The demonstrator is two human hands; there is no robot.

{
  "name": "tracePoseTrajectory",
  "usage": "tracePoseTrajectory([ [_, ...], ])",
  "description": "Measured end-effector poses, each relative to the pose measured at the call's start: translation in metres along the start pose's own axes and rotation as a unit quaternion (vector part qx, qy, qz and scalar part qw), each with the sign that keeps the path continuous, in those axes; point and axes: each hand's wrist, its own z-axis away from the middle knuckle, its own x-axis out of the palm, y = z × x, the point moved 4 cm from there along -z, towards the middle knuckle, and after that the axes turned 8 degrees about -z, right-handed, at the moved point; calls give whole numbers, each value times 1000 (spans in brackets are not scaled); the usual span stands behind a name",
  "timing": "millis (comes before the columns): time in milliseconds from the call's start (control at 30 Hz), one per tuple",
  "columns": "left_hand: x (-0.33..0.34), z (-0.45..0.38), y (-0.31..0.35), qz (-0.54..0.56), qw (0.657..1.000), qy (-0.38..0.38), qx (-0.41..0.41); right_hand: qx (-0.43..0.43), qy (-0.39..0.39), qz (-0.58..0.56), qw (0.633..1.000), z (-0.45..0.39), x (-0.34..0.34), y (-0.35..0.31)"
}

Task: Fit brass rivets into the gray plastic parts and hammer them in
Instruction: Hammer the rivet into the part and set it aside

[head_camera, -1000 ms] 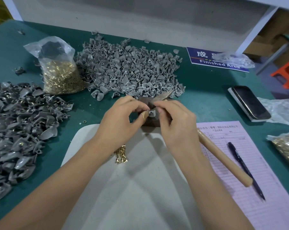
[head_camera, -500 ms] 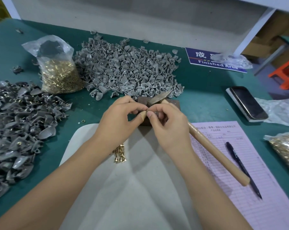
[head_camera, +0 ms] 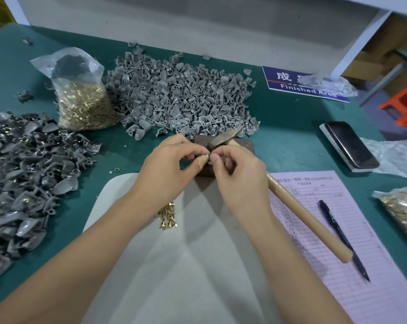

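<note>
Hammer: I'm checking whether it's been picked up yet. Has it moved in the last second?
No. The hammer has its handle end beside the pen on the pink form, as before.

A single head-worn wide-angle camera supplied the only view, so no second view overlapped it. It looked forward and steeply down from above the person's seat, close to the green table [head_camera: 291,127], with both forearms entering from the bottom edge and the left hand [head_camera: 167,169] and right hand [head_camera: 240,174] meeting near the frame's centre. The white sheet [head_camera: 186,265] filled the lower middle, nearest the lens. The far table edge and a pale wall [head_camera: 197,26] ran along the top. The lens bent straight lines at the borders, and the orange stool [head_camera: 406,106] showed at the right margin beyond the table
</note>
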Motion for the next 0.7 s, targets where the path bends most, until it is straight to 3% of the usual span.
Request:
tracePoseTrajectory([
  [467, 0, 0, 0, 4, 1000, 0, -13, -8, -53, 67, 996, -6, -5, -7],
  [700, -4, 1, 1, -23, 999, 20, -29, -27, -9, 60, 998, -4, -1, -10],
])
